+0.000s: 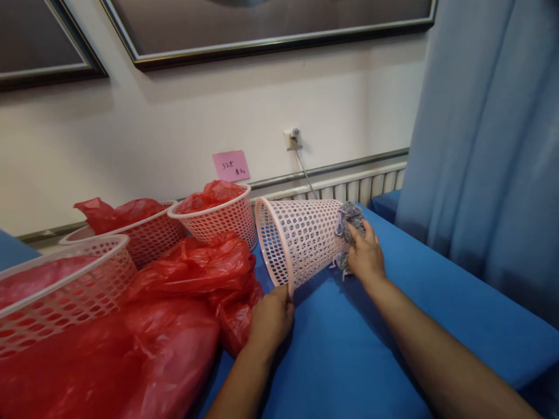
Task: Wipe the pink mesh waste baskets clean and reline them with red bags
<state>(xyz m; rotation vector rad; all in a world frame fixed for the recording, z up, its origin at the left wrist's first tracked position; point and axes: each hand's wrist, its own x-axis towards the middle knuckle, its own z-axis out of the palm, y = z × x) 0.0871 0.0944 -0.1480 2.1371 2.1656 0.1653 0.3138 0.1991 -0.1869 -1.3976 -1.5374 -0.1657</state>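
A pale pink perforated plastic wastebasket (310, 235) lies tipped on its side above the blue surface, its mouth facing left. My left hand (273, 314) is closed on the lower part of its rim. At the basket's base, my right hand (365, 253) presses a grey fuzzy cloth (350, 216) against the plastic; the fingers are partly bent over the cloth. Just left of my left hand lies a crumpled red plastic bag (196, 273).
Several similar baskets, such as the one by the wall (218, 216), hold red bags at the left. A radiator (353, 187), a wall socket (292, 139) with a cord and a pink note (231, 166) are behind. A blue curtain (476, 134) hangs at the right.
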